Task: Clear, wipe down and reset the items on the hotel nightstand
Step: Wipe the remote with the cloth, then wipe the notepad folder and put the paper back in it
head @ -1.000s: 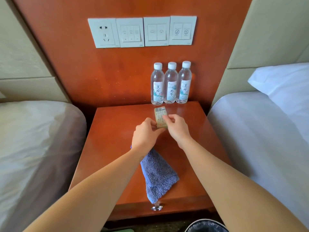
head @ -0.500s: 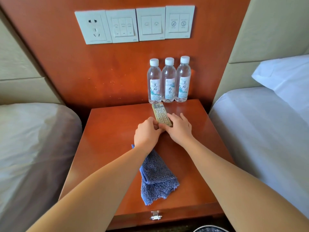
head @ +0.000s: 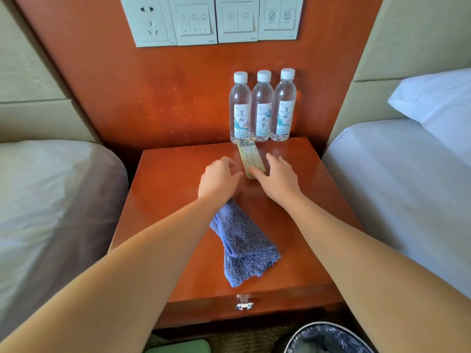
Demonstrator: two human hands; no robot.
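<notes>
Laid flat at the far side of the table (head: 178, 179): remote control (head: 251, 159), far end just before three upright water bottles (head: 262, 108). Flanked by left hand (head: 219, 179), fingers loose and just clear of it, and right hand (head: 277, 177), spread, thumb on its near end. Nearer, folded blue cloth (head: 242, 245). Reset seemingly almost done; cloth left to remove.

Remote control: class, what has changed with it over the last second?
The remote control was set down flat before the water bottles. The left hand let go; the right hand opened, thumb on its near end. Bottles and blue cloth stayed put.
</notes>
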